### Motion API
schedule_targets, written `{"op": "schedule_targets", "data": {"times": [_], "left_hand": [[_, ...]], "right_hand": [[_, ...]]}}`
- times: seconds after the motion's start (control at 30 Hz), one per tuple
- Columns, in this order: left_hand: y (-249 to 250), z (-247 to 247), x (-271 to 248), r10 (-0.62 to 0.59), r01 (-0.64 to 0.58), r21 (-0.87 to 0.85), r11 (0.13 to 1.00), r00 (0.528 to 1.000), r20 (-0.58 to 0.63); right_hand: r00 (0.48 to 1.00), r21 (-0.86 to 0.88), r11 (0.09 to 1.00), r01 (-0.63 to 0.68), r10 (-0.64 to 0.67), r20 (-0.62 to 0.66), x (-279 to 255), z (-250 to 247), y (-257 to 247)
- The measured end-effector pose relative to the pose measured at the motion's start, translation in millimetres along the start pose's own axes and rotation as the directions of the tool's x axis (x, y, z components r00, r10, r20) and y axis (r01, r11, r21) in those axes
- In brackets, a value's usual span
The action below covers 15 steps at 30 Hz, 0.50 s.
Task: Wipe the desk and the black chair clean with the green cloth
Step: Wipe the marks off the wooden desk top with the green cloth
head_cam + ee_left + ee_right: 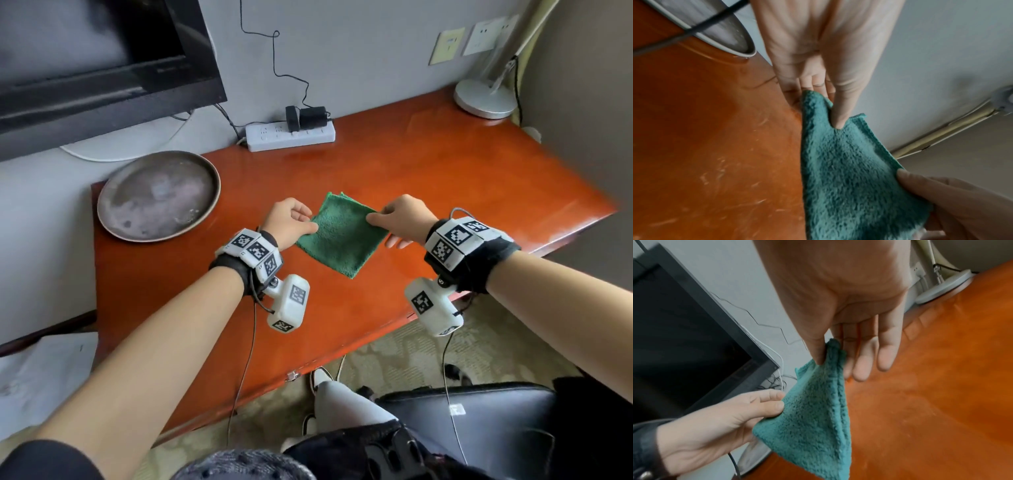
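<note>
Green cloth [342,234], the only one, hangs folded between my hands just above the desk [462,178]. Left hand [289,224] pinches its left corner, right hand [404,219] its right corner, neither nearer. One round tray [113,202] sits far left, one black chair [479,411] behind me, lower right.

Place: a hotel-style room or bedroom.
Desk: glossy reddish-brown wooden desk [445,178] against a grey wall.
Screen: black flat television [102,61].
Fittings: white power strip [291,135], white round-based desk lamp [484,97], beige wall sockets [447,46].
Floor: patterned beige carpet [411,353].
Seat: black padded chair [496,411].
</note>
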<state>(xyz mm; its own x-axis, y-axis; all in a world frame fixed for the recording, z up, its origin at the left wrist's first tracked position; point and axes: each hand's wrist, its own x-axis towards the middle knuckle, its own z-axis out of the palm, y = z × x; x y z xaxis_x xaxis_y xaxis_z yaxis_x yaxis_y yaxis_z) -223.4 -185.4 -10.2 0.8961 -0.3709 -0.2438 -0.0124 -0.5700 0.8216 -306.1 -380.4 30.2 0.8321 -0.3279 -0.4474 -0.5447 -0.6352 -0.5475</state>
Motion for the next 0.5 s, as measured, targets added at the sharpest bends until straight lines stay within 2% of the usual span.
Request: {"op": "schedule_targets", "data": {"times": [0.23,0.33,0.4,0.43,0.47,0.5], "left_hand": [[-45,38,9,-0.078,0.064,0.165,0.984,0.993,0.083],[-63,53,18,-0.104,0.084,0.21,0.974,0.991,0.085],[-72,56,24,-0.082,0.054,0.293,0.955,0.993,0.086],[-77,55,27,-0.063,0.024,0.359,0.933,0.993,0.096],[-80,53,29,-0.043,-0.009,0.441,0.897,0.993,0.109],[-84,51,31,-0.03,-0.039,0.529,0.847,0.992,0.121]], "right_hand": [[0.982,-0.191,0.979,-0.065,0.098,0.164,40,47,43],[0.985,-0.345,0.937,-0.051,0.105,0.137,58,59,55],[0.997,-0.471,0.882,0.025,0.01,0.071,67,69,62],[0.994,-0.532,0.839,0.111,-0.082,0.078,70,74,65],[0.972,-0.588,0.774,0.234,-0.195,0.13,71,80,66],[0.925,-0.626,0.682,0.378,-0.302,0.229,72,86,65]]}}
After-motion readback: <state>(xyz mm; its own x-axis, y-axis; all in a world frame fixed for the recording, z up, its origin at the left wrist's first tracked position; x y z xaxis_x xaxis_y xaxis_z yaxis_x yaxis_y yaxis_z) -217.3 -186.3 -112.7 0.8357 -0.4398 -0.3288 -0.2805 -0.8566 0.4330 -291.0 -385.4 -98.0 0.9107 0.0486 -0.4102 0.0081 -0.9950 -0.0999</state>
